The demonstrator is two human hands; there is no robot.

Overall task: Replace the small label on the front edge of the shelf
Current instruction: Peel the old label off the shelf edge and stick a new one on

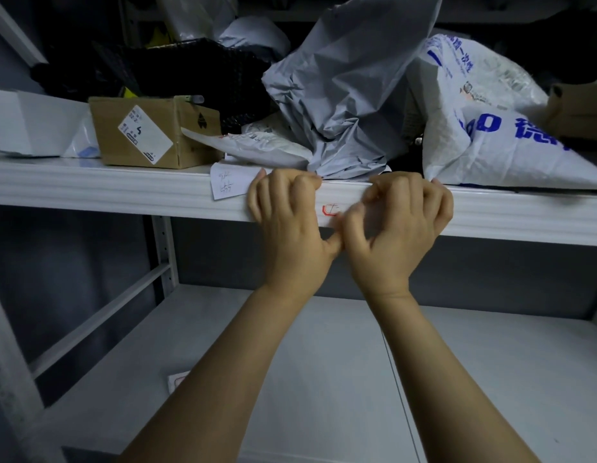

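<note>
A cardboard box [150, 132] sits at the far left on the shelf [90, 188], and just right of it a handwritten paper slip [228, 183] hangs over the front edge. The left hand [287, 215] presses curled fingers against that edge, touching the slip. Between the hands shows the small label [330, 210] with red marks. The right hand [404, 215] seems to pinch at the label, thumb and forefinger blurred. Behind lie a grey bag [350, 85] and a white printed sack [490, 128].
</note>
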